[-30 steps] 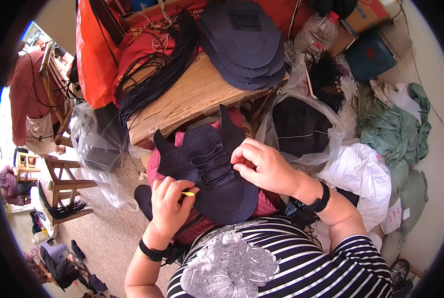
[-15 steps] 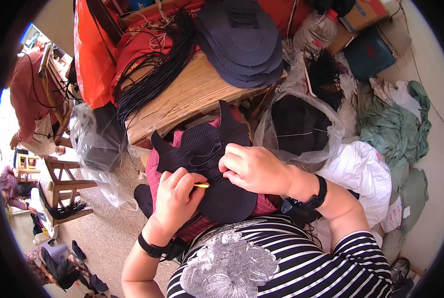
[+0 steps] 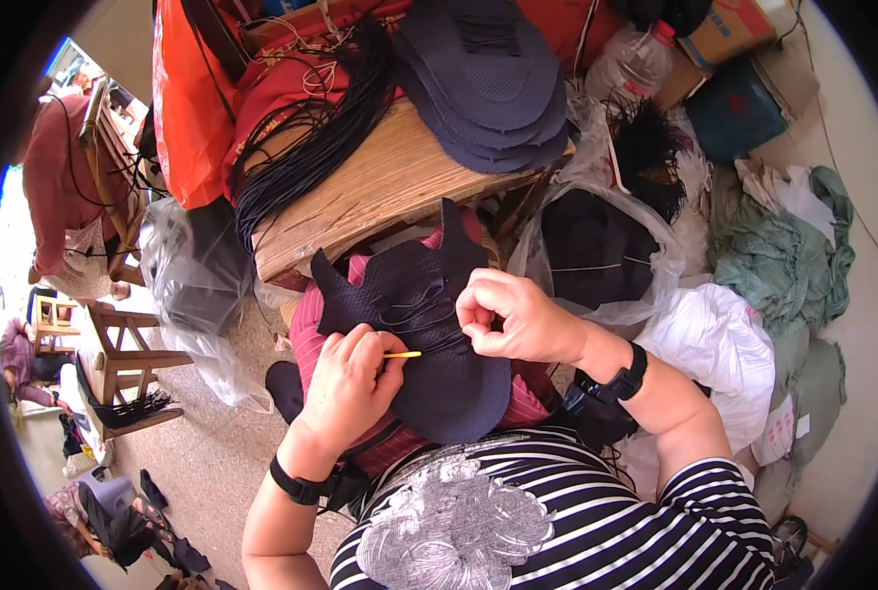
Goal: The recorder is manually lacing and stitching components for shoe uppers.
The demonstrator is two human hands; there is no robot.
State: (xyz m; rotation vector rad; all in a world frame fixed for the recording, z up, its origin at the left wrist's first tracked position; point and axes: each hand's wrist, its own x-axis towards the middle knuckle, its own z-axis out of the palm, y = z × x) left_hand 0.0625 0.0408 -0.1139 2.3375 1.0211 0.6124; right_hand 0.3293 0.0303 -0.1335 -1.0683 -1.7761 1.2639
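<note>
Across my lap lies a dark navy fabric shoe upper (image 3: 459, 388), with two pointed tabs at its far end and a rounded near end. Thin black cord (image 3: 414, 317) runs in loose loops over its middle. My left hand (image 3: 353, 379) rests on the upper's left side, closed round a thin yellow stick-like tool (image 3: 404, 354) that points right. Above the upper's right side, my right hand (image 3: 518, 317) is closed in a pinch, thumb against forefinger, on the black cord. The fingertips hide the cord's end.
A wooden bench (image 3: 360, 202) ahead bears a bundle of black cords (image 3: 321, 147) and stacked dark uppers (image 3: 488, 88). An open plastic bag (image 3: 596, 251) of dark pieces stands right, beside white sacking (image 3: 714, 344). A wooden stool (image 3: 129, 359) and other people are at left.
My right hand has lifted slightly up and to the right, away from my left hand. The yellow tool now sits a little higher and shows more of its length.
</note>
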